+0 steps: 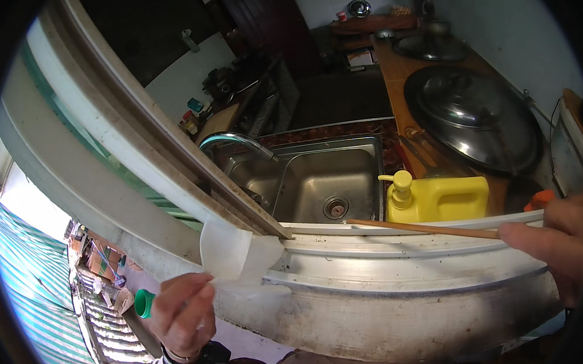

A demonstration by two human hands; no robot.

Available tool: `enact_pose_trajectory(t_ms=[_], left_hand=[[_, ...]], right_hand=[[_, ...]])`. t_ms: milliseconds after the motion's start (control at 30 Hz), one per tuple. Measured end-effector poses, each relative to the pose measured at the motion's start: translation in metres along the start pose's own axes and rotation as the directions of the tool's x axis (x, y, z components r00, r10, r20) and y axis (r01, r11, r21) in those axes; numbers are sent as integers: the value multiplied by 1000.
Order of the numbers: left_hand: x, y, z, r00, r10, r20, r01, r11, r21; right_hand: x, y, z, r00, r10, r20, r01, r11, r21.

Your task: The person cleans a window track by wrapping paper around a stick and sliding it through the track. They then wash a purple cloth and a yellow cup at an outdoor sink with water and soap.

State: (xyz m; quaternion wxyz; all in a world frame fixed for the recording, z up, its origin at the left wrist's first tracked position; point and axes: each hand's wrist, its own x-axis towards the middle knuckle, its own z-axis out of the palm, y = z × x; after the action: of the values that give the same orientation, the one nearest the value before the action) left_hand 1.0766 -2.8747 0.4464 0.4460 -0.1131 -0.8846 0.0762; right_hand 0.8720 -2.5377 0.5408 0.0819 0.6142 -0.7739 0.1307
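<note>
My left hand [184,311] pinches a sheet of white tissue paper [226,249] between thumb and fingers, in front of the lower corner of the window frame. A green plastic cap or container mouth [143,303] shows beside the back of that hand; whether the hand holds it I cannot tell. At the right rim, my right hand [556,242] grips one end of a thin wooden chopstick [422,228]. The stick points left along the aluminium sliding-window track [374,252], which carries dirt specks. Part of the right hand is cut off by the picture's edge.
Behind the track lies a double-bowl steel sink [316,190] with a curved faucet [239,137]. A yellow pump jug [440,199] stands to its right, before a wok with a metal lid [465,108]. The window's side frame [135,121] rises at the left.
</note>
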Motion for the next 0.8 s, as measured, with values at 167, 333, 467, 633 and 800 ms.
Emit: enact_pose_trajectory(t_ms=[167, 333, 467, 633, 800], left_hand=[[16, -4, 20, 940, 115, 320, -63, 984, -166], [23, -7, 49, 748, -32, 663, 319, 893, -317], [25, -8, 47, 653, 92, 752, 356, 839, -412], [39, 0, 71, 677, 372, 634, 254, 691, -677], [52, -6, 65, 852, 304, 426, -60, 866, -497]], right_hand=[[3, 23, 7, 985, -115, 125, 123, 991, -58], [7, 38, 14, 967, -236, 93, 247, 958, -148], [7, 64, 43, 938, -339, -72, 332, 938, -97], [6, 54, 35, 966, -229, -117, 236, 970, 57], [4, 38, 19, 989, -75, -127, 80, 996, 37]])
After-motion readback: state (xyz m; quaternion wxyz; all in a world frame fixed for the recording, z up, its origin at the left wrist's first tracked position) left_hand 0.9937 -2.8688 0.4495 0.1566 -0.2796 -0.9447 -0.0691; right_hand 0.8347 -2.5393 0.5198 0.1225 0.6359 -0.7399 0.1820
